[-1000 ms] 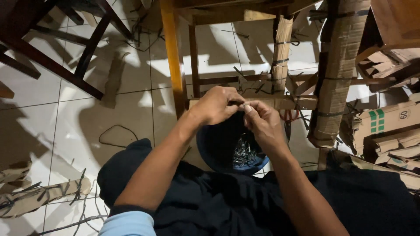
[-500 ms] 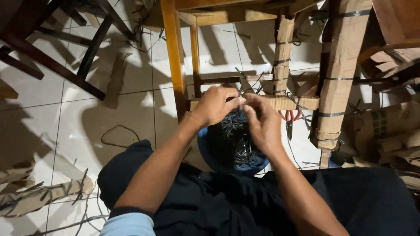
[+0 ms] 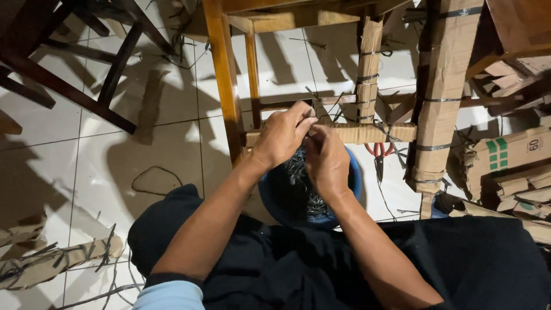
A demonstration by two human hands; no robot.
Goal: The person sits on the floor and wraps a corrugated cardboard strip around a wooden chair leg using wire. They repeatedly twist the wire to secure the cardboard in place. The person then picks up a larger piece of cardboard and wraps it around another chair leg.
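- L hand (image 3: 282, 135): fingers curled shut, pinching cardboard-wrapped rung (image 3: 367, 133) of wooden chair frame (image 3: 225, 86).
- R hand (image 3: 326, 158): knuckles up, closed on same rung, touching L.
- Blue bucket (image 3: 351, 185) w/ ties: directly below hands.

Looks like a small furniture workshop or packing room, set up on a white tiled floor (image 3: 92, 143) rather than at any bench. Pale wooden chair frame (image 3: 225, 80) standing mid-floor, its rungs and legs partly sheathed in brown cardboard wrap (image 3: 370, 63) bound with dark straps. Left of that frame, dark-stained furniture legs (image 3: 63, 86). Right of it, stacked cardboard pieces (image 3: 511, 166) and red-handled pliers (image 3: 379, 152) lying on the tiles. Just in front of it, a blue bucket (image 3: 350, 183) of dark ties. Farther left, strewn cardboard offcuts (image 3: 51, 261) and loose strap ends
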